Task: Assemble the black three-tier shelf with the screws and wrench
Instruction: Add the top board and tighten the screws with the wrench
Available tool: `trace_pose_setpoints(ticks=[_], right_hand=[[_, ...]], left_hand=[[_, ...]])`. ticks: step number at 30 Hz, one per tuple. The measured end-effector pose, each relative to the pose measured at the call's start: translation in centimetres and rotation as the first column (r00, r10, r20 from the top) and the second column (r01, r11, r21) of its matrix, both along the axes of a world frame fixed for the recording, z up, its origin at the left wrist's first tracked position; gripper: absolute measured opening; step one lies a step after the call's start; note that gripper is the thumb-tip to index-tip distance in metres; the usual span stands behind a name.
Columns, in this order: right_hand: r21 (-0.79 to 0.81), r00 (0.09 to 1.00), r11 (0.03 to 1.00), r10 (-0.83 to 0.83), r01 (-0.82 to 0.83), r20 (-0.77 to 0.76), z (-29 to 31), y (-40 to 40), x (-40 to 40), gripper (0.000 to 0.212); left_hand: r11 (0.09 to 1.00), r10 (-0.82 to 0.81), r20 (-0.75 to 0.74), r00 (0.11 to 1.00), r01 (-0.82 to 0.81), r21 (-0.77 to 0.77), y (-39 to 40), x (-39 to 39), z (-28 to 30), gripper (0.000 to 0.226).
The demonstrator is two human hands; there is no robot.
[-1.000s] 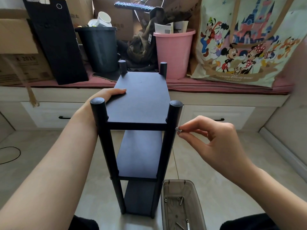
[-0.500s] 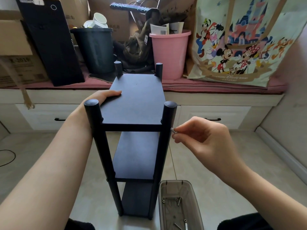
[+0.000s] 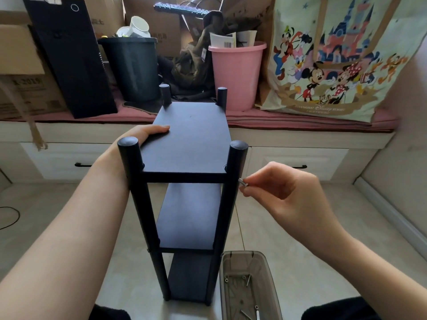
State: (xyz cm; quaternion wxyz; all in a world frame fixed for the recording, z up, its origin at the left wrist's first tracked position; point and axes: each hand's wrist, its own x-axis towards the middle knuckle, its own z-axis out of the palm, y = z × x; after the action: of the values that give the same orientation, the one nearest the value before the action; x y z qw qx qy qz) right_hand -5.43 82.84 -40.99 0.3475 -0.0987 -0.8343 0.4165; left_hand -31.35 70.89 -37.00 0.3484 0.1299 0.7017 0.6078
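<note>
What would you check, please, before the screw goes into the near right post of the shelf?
1. Screw in hand: ok, the right hand pinches it at its fingertips.
2. Screw tip at the post: ok, it sits right beside the near right post at top-board height.
3. Screw lined up with a hole: cannot tell, no hole shows on that side of the post.
4. Shelf steadied: ok, the left hand rests on the left edge of the top board.
5. Spare screws within reach: ok, several lie in the grey tray by the shelf's foot.
6. Wrench ready: cannot tell, none is clearly visible.
</note>
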Motion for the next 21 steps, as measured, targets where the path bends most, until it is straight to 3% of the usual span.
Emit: trace_pose_setpoints(ticks=[2, 4, 8, 11, 17, 21], right_hand=[[0.131, 0.999, 0.990, -0.040, 0.041, -0.014, -0.2, -0.2, 0.0, 0.011], [0.098, 0.999, 0.994, -0.042, 0.044, -0.018, -0.3, -0.2, -0.1, 0.012], [-0.347, 0.997, 0.935, 0.082, -0.079, -0.008, 0.3, -0.2, -0.3, 0.012], [-0.526, 0.992, 0.842, 0.121, -0.120, -0.032, 0.5, -0.3, -0.3, 0.007], [-0.319, 0.999, 0.946, 0.045, -0.048, -0.018, 0.3, -0.5, -0.5, 0.012], [-0.300, 0.998, 0.952, 0.050, -0.054, -0.023, 0.3, -0.3, -0.6, 0.013]], left_hand=[[1.000, 0.000, -0.008, 1.000, 0.000, -0.004, 0.1, -0.1, 0.0, 0.021], [1.000, -0.004, -0.009, 1.000, 0.004, -0.004, 0.1, -0.1, -0.1, 0.021], [1.000, -0.015, 0.014, 1.000, 0.015, 0.020, 0.0, -0.3, -0.3, 0.020], [1.000, -0.015, 0.018, 1.000, 0.015, 0.020, 0.0, -0.5, -0.3, 0.021], [1.000, -0.025, 0.014, 1.000, 0.025, -0.006, 0.2, -0.8, -0.5, 0.021], [1.000, -0.020, 0.013, 1.000, 0.020, -0.010, 0.1, -1.1, -0.6, 0.022]])
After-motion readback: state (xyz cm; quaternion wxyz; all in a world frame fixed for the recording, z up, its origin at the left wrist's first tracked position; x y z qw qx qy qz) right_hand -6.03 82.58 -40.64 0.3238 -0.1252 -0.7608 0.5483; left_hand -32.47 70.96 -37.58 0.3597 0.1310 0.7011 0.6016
